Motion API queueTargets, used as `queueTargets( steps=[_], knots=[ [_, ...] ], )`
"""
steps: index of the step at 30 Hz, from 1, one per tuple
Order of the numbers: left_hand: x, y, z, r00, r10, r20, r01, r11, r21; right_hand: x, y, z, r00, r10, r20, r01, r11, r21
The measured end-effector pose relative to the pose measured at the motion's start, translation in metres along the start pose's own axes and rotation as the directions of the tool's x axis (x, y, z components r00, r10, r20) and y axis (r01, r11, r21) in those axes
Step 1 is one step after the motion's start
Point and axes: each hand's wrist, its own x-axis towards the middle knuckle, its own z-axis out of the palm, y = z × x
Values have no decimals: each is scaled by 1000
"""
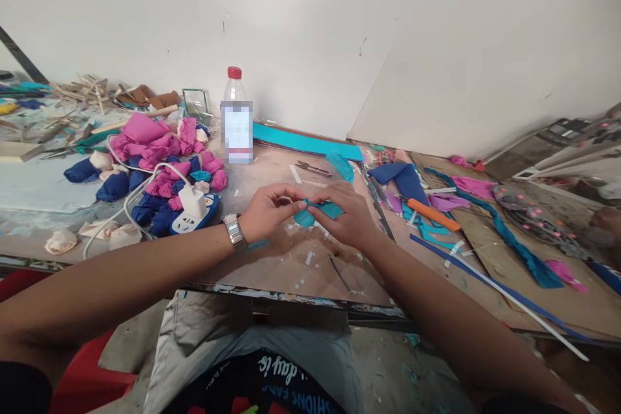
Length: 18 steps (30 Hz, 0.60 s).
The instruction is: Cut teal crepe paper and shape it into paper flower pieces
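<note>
Both hands meet over the work table, pinching a small turquoise fabric piece (305, 217) between thumbs and fingers. My left hand (269, 212), with a metal watch at the wrist, grips its left side. On the right side, my right hand (347, 215) has its fingers folded around the cloth, hiding part of it. Just behind the right hand lies another turquoise fabric piece (340, 167). A pair of tweezers or small snips (314, 169) rests on the table beyond the fingers.
A red-capped bottle (234, 87) stands by the wall, beside a long turquoise strip (305, 140). Pink and navy fabric flowers (150, 142) pile up at left around a power strip (196, 217) with white cable. An orange-handled tool (433, 214) and fabric scraps lie right.
</note>
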Motion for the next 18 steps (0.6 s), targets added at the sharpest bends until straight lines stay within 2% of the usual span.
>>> queueTargets(
  steps=[10, 18],
  knots=[
    [3, -2, -1, 999, -43, 25, 45, 993, -110, 0, 1, 0, 999, 4, -33, -4, 1000, -3],
    [3, -4, 0, 995, -70, 65, 78, 989, -129, -1, 3, 2, 999, -36, 3, 35, 999, 31]
  ],
)
